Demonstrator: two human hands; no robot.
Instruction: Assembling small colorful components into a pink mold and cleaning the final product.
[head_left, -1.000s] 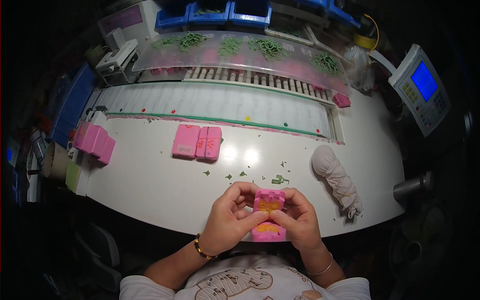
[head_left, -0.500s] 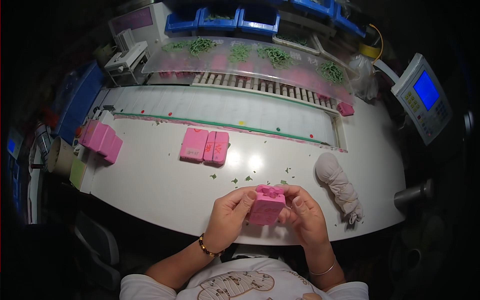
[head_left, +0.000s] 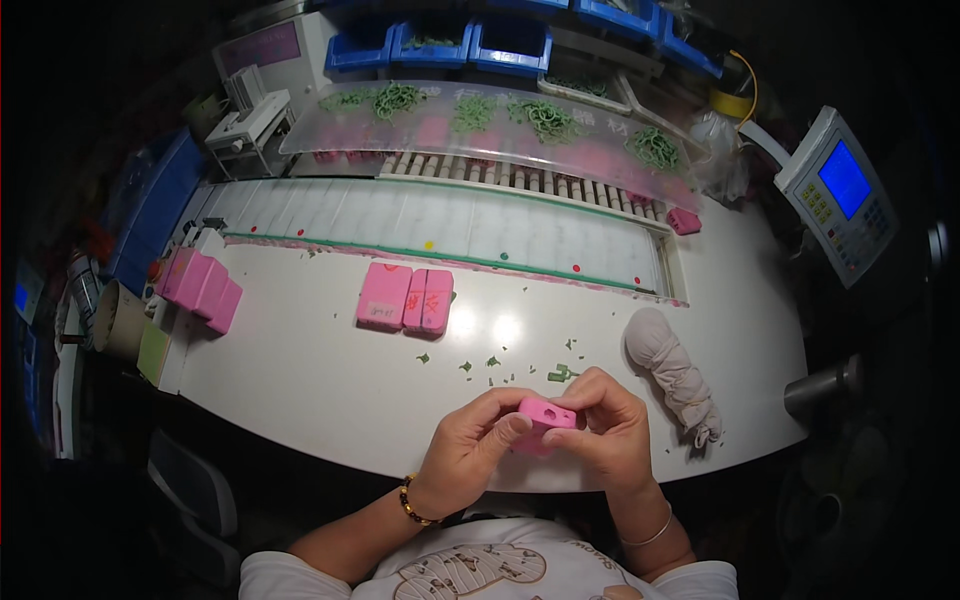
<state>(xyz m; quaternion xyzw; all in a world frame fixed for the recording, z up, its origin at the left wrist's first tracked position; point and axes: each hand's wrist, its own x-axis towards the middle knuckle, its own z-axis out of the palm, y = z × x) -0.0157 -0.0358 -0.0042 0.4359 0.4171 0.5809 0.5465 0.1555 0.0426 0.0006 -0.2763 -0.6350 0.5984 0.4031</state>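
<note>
A pink rubber mold block (head_left: 548, 415) is held close to the table's near edge, with a small dark hole in its visible end. My left hand (head_left: 468, 440) grips its left side, thumb on the near face. The fingers and thumb of my right hand (head_left: 612, 425) are closed on its right side. A green branched piece (head_left: 562, 374), probably wax, shows just beyond my right fingertips; I cannot tell whether it touches them. Small green scraps (head_left: 492, 361) lie past my hands. Two pink blocks (head_left: 405, 300) rest side by side farther off, one with a dark band round it.
Stacked pink blocks (head_left: 203, 285) stand at the left. A white belt (head_left: 380, 220) with colored dots crosses behind, below a clear shelf (head_left: 430, 125) bearing green pieces. A wrapped cloth bundle (head_left: 672, 370) lies right of my hands. A keypad screen (head_left: 845, 190) rises at far right.
The mold has tipped and my hands have drawn closer together around it. A larger green branched piece now shows by my right fingers. The belt's colored dots have shifted left.
</note>
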